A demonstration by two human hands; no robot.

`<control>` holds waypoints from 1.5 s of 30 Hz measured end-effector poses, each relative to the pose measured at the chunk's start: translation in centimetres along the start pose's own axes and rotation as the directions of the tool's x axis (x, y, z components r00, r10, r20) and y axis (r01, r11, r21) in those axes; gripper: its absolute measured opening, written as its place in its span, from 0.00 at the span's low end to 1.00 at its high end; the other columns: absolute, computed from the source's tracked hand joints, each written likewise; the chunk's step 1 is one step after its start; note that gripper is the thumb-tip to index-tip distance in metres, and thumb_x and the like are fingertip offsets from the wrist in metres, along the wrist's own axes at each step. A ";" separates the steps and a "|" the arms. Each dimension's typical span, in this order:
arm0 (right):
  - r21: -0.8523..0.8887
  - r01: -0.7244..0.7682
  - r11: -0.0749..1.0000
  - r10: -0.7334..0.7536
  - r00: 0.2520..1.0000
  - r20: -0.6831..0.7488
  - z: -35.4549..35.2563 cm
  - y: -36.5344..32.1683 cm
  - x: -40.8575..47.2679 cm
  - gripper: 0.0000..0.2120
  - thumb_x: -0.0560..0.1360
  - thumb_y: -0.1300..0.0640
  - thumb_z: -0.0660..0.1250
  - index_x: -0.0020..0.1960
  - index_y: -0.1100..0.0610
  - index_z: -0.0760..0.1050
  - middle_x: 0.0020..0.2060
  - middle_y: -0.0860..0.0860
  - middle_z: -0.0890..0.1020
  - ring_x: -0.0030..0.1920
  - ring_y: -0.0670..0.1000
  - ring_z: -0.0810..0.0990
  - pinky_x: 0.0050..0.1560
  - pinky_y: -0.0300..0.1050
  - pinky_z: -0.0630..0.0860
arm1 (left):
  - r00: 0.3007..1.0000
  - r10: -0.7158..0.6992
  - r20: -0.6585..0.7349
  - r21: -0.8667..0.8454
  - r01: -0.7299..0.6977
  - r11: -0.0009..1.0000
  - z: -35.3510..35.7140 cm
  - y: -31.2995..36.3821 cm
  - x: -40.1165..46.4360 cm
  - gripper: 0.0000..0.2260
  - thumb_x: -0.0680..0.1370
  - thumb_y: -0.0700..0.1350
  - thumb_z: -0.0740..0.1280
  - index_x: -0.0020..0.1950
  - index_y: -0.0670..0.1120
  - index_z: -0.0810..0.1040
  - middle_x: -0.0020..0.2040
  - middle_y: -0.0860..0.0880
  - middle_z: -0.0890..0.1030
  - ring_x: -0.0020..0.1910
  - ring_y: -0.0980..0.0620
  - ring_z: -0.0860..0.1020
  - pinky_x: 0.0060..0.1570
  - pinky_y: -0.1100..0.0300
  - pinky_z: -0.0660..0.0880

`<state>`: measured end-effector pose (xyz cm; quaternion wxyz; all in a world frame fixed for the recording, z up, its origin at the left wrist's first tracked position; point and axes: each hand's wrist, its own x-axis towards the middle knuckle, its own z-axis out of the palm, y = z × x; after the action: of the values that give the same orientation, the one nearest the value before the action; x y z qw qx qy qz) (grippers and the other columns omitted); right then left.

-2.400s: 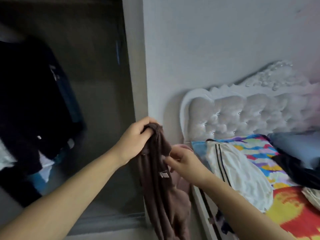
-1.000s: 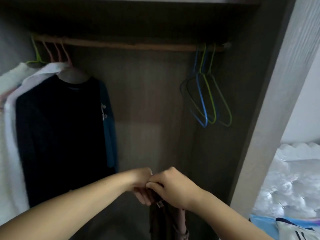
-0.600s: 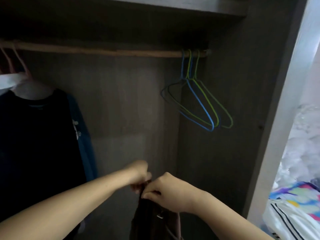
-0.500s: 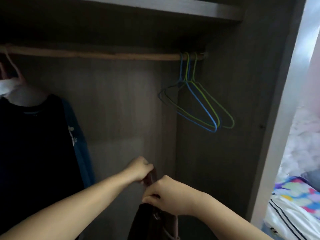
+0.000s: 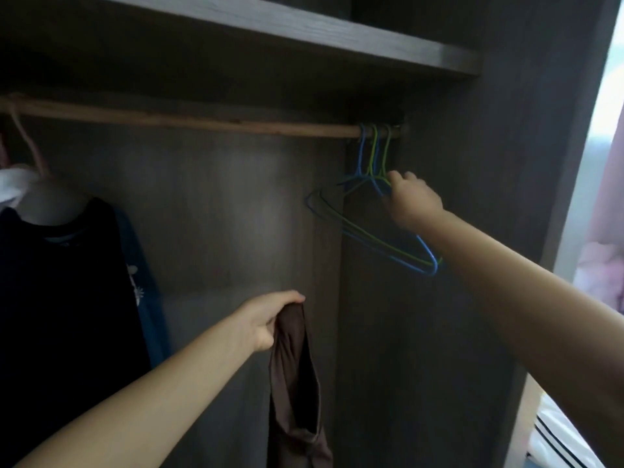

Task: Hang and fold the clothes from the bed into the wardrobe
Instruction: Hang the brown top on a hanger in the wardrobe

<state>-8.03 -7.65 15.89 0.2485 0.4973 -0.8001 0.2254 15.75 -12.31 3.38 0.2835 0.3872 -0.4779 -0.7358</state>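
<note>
My left hand (image 5: 266, 320) grips the top of a brown garment (image 5: 295, 383) that hangs down in front of the wardrobe's back panel. My right hand (image 5: 410, 201) is raised to the bunch of blue and green wire hangers (image 5: 378, 231) at the right end of the wooden rail (image 5: 189, 119); its fingers curl round the upper part of the hangers, just below their hooks. The hangers still hook over the rail.
A dark top (image 5: 60, 282) and a blue garment (image 5: 148, 298) hang at the left on pink hangers, with white cloth (image 5: 13, 184) beside them. A shelf (image 5: 304, 32) runs above the rail. The wardrobe's side wall (image 5: 506, 197) stands right; white striped cloth (image 5: 557, 437) on the bed shows at bottom right.
My right hand has let go of the brown garment and risen to the wire hangers on the rail. The left hand alone now holds the garment, a little higher and further left.
</note>
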 end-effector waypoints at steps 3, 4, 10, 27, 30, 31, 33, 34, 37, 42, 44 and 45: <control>-0.047 -0.055 0.997 0.060 0.993 0.099 1.4 -0.7 0.9 0.18 0.77 0.62 0.60 0.66 0.62 0.65 0.60 0.63 0.75 0.60 0.64 0.76 0.53 0.54 0.73 | 0.998 0.068 -0.007 0.150 -0.066 0.987 -1.8 0.6 -0.1 0.12 0.74 0.28 0.62 0.35 0.42 0.73 0.32 0.43 0.77 0.30 0.48 0.77 0.28 0.62 0.76; -0.009 -0.089 0.996 0.089 0.988 0.123 1.8 -0.9 1.2 0.17 0.77 0.63 0.60 0.65 0.64 0.68 0.60 0.63 0.76 0.60 0.64 0.76 0.54 0.54 0.74 | 0.996 0.094 -0.005 0.196 -0.092 0.976 -2.2 0.8 0.0 0.13 0.74 0.27 0.60 0.34 0.41 0.72 0.32 0.42 0.75 0.30 0.48 0.76 0.28 0.63 0.75; 0.394 -0.168 0.904 0.193 0.981 -0.027 3.1 -0.5 2.6 0.12 0.80 0.61 0.58 0.57 0.67 0.76 0.55 0.67 0.79 0.57 0.65 0.77 0.54 0.51 0.73 | 0.975 0.210 -0.068 0.207 -0.193 0.959 -3.0 0.8 -0.2 0.09 0.75 0.28 0.63 0.38 0.38 0.75 0.30 0.41 0.78 0.26 0.49 0.78 0.25 0.65 0.75; 0.982 -0.125 -0.139 0.241 0.958 0.156 6.1 -3.2 -11.7 0.16 0.82 0.52 0.58 0.41 0.58 0.76 0.18 0.43 0.57 0.17 0.41 0.54 0.22 0.31 0.50 | 0.972 0.012 -0.236 0.008 -0.011 1.000 -3.9 -1.2 2.5 0.12 0.81 0.41 0.61 0.38 0.40 0.73 0.20 0.45 0.76 0.15 0.52 0.74 0.15 0.62 0.69; 0.940 -0.008 -0.341 0.239 0.966 0.095 2.6 -4.1 -12.9 0.17 0.82 0.50 0.57 0.40 0.57 0.75 0.20 0.44 0.56 0.19 0.43 0.53 0.23 0.32 0.51 | 0.962 -0.014 -0.273 -0.012 0.011 1.000 -4.5 -2.5 2.7 0.13 0.81 0.41 0.61 0.38 0.39 0.73 0.21 0.45 0.77 0.16 0.52 0.74 0.16 0.62 0.70; 0.923 0.011 -0.384 0.236 0.968 0.087 1.9 -4.5 -13.3 0.18 0.82 0.50 0.57 0.39 0.57 0.75 0.21 0.45 0.56 0.20 0.43 0.53 0.23 0.33 0.51 | 0.962 -0.023 -0.272 -0.018 0.019 1.000 -4.4 -2.8 2.8 0.13 0.81 0.40 0.61 0.37 0.39 0.73 0.21 0.45 0.77 0.16 0.52 0.75 0.16 0.62 0.71; 0.900 0.022 -0.435 0.219 0.972 0.082 1.3 -5.4 -14.1 0.18 0.82 0.50 0.56 0.38 0.57 0.74 0.21 0.44 0.56 0.20 0.43 0.52 0.23 0.33 0.51 | 0.970 -0.047 -0.239 -0.017 0.044 0.999 -3.8 -3.2 2.7 0.13 0.81 0.40 0.61 0.37 0.40 0.74 0.21 0.45 0.77 0.17 0.52 0.75 0.17 0.61 0.71; 0.895 0.019 -0.445 0.199 0.977 0.078 1.4 -5.9 -14.5 0.19 0.82 0.50 0.55 0.38 0.57 0.74 0.20 0.44 0.56 0.20 0.42 0.52 0.23 0.32 0.51 | 0.976 -0.050 -0.211 -0.012 0.049 0.999 -3.4 -3.1 2.7 0.13 0.81 0.40 0.61 0.37 0.40 0.74 0.21 0.45 0.77 0.17 0.52 0.75 0.17 0.61 0.71; 0.923 -0.031 -0.384 0.111 0.991 0.080 2.9 -7.2 -15.9 0.18 0.80 0.49 0.57 0.38 0.59 0.74 0.19 0.44 0.56 0.19 0.42 0.53 0.23 0.30 0.53 | 0.990 -0.056 -0.132 0.011 0.058 0.998 -2.8 -1.8 2.2 0.13 0.79 0.40 0.64 0.35 0.40 0.75 0.22 0.45 0.78 0.18 0.51 0.76 0.18 0.61 0.73; 0.977 -0.170 -0.126 -0.176 0.973 0.147 5.9 -6.5 -17.8 0.20 0.76 0.40 0.63 0.35 0.54 0.78 0.20 0.45 0.58 0.20 0.44 0.55 0.24 0.34 0.52 | 1.000 -0.024 -0.014 0.013 0.024 1.000 -4.7 0.9 0.9 0.21 0.79 0.41 0.63 0.27 0.37 0.81 0.27 0.42 0.80 0.23 0.49 0.80 0.23 0.57 0.78; 0.981 -0.182 0.068 -0.303 0.933 0.194 5.9 -5.8 -18.1 0.20 0.77 0.39 0.62 0.36 0.52 0.79 0.21 0.47 0.59 0.21 0.45 0.55 0.24 0.37 0.52 | 1.000 -0.006 -0.005 -0.002 0.006 1.000 -5.8 1.7 0.2 0.21 0.80 0.41 0.63 0.27 0.37 0.81 0.27 0.42 0.81 0.23 0.49 0.80 0.24 0.57 0.78; 0.968 -0.185 0.170 -0.341 0.910 0.234 5.8 -5.5 -18.2 0.20 0.79 0.40 0.60 0.37 0.52 0.78 0.21 0.47 0.59 0.22 0.46 0.56 0.24 0.39 0.52 | 1.000 0.007 -0.013 -0.005 -0.007 1.000 -6.2 2.1 -0.1 0.22 0.80 0.41 0.62 0.27 0.37 0.81 0.27 0.43 0.81 0.23 0.49 0.80 0.24 0.57 0.78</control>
<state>2.91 -0.89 0.69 -0.2882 0.6145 -0.4695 0.5646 21.11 -16.06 3.80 0.2903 0.3896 -0.4757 -0.7333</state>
